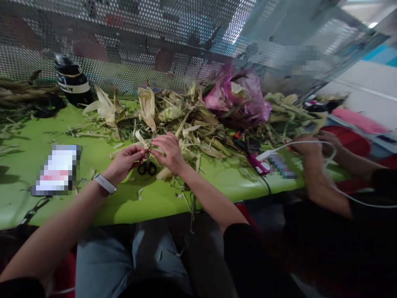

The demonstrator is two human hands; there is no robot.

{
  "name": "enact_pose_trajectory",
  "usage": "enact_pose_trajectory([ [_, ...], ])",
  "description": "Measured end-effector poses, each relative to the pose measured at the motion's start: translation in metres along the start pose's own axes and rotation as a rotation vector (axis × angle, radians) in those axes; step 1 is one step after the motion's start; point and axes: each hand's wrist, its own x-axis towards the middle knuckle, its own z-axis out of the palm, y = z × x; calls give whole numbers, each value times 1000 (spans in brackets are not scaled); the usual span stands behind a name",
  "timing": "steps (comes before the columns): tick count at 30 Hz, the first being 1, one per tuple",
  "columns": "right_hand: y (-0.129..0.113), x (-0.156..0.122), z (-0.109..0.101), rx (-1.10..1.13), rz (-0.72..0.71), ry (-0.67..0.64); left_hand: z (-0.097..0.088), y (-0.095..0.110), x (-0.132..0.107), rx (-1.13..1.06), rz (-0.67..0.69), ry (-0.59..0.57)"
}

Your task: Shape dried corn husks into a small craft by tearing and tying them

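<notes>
Above the front part of the green table point(102, 207), my left hand point(128, 159) and my right hand point(169, 152) meet fingertip to fingertip. Both pinch a small piece of pale corn husk point(145, 142), partly hidden by the fingers. Just below the fingers, the black-handled scissors point(147, 168) lie on the table. Beyond my hands spreads a heap of dry corn husks point(198, 116), with a larger open husk point(147, 105) standing out behind them. A white watch band circles my left wrist.
A phone point(58, 169) lies at left, a dark bottle point(72, 82) behind it. A pink plastic bag point(238, 97) rests on the husks against a perforated metal panel point(173, 37). At right, a co-worker's hands point(310, 145) are near a white cable and a magenta tool point(260, 164).
</notes>
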Motion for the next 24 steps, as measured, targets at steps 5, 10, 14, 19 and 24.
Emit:
enact_pose_trajectory([
  [5,3,0,0,-53,-16,13,-2,3,1,35,-15,1],
  [10,2,-1,3,-57,0,7,-2,3,4,76,-47,48],
  [14,-2,-1,6,22,33,-8,-1,2,4,125,16,45],
  [19,0,4,-7,227,177,129,0,8,1,11,162,76],
  [24,19,7,-38,336,331,12,-4,16,3,-196,261,184],
])
